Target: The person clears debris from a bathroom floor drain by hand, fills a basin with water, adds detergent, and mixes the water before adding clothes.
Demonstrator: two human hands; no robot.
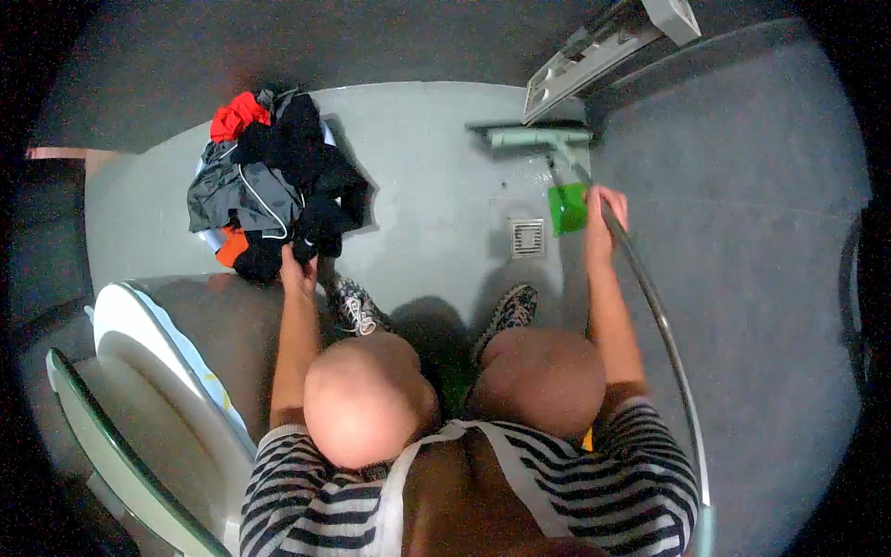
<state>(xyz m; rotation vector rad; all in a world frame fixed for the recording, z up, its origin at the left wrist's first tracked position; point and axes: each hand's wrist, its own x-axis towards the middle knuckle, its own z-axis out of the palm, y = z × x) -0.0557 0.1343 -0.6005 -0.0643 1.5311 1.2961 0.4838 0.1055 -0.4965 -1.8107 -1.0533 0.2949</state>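
A heap of clothes (278, 176) in black, grey, red and orange lies on the grey floor at the left. My left hand (299, 269) is at its near edge, fingers closed on a black garment (258, 258); the fingertips are partly hidden in cloth. On the other side, my right hand (609, 210) is wrapped round the metal pole of a floor squeegee (650, 297). The pole runs back past my right arm. The squeegee's pale green head (538, 138) sits by the far wall. A bright green flat item (567, 209) lies just left of my right hand.
A square floor drain (527, 239) lies ahead of my right shoe (515, 306). To the left stands a toilet with raised seat and lid (139, 446). A white shelf or rack (603, 60) juts from the far right corner. Dark walls stand ahead and right.
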